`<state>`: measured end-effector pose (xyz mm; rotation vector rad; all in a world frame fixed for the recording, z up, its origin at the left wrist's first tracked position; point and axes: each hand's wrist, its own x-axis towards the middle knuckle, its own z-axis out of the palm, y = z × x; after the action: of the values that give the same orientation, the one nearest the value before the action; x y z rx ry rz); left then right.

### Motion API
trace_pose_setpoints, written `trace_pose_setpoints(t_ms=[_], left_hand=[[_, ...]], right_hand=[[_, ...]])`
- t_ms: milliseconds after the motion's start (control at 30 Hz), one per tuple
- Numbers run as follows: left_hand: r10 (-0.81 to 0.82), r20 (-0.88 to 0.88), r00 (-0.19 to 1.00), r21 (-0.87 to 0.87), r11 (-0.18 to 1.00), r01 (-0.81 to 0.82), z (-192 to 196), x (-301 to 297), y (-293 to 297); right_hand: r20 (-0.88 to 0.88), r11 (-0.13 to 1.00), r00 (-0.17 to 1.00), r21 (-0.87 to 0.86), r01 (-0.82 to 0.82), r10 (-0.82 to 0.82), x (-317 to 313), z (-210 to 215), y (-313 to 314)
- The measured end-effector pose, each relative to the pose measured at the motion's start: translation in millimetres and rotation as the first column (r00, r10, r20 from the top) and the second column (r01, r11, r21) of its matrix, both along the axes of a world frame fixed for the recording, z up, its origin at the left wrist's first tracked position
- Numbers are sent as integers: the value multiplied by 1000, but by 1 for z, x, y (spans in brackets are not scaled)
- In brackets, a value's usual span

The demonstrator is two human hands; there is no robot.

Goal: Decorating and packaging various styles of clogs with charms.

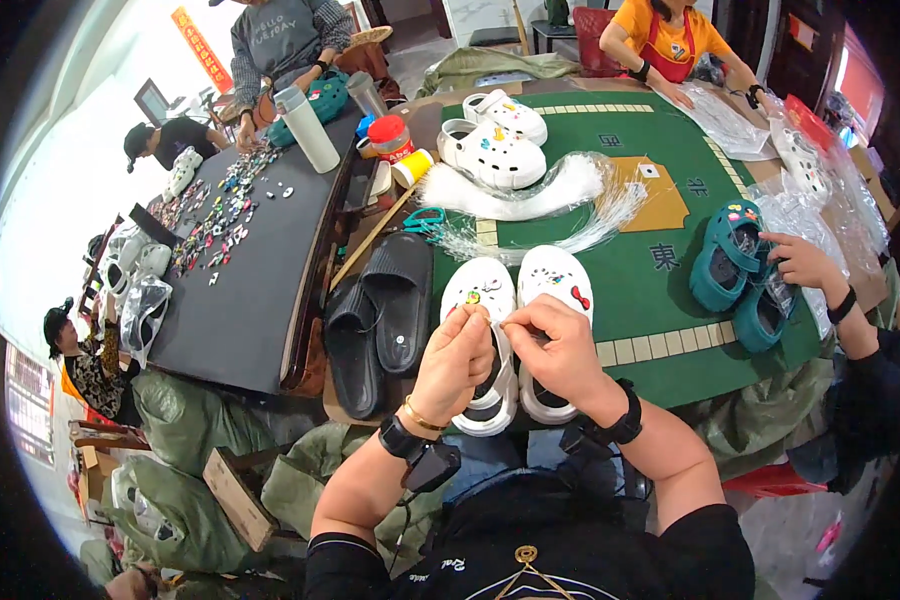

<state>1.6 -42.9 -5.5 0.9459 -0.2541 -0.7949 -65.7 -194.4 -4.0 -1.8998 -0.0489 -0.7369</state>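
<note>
While both hands are kept over a pair of white clogs (515,330) on the green mat (660,300), a thin clear strand (497,322) is pinched between the closed fingers of the left hand (455,362) and the right hand (560,350). Black slippers (380,320) lie just beside, on the left.

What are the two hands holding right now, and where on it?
Both hands, left and right, pinch something small between them over the white clogs; what it is cannot be told.
</note>
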Motion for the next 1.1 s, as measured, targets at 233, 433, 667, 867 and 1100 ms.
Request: trace_pose_setpoints(t_ms=[233, 433, 667, 867, 1100], left_hand=[[37, 3, 999, -35, 999, -37, 2, 2, 0], [49, 0, 999, -21, 999, -49, 0, 1, 0], [55, -3, 998, -30, 998, -55, -1, 1, -1], [64, 4, 998, -12, 998, -64, 1, -2, -1], [50, 23, 998, -12, 999, -50, 1, -1, 0]], right_hand=[[-42, 1000, 999, -13, -8, 7, -3, 3, -2], [-26, 1000, 1000, -6, 4, -4, -1, 4, 1], [52, 999, 999, -39, 12, -10, 2, -3, -1], [51, 999, 999, -30, 11, -10, 0, -2, -1], [44, 1000, 999, -28, 8, -7, 0, -3, -1]])
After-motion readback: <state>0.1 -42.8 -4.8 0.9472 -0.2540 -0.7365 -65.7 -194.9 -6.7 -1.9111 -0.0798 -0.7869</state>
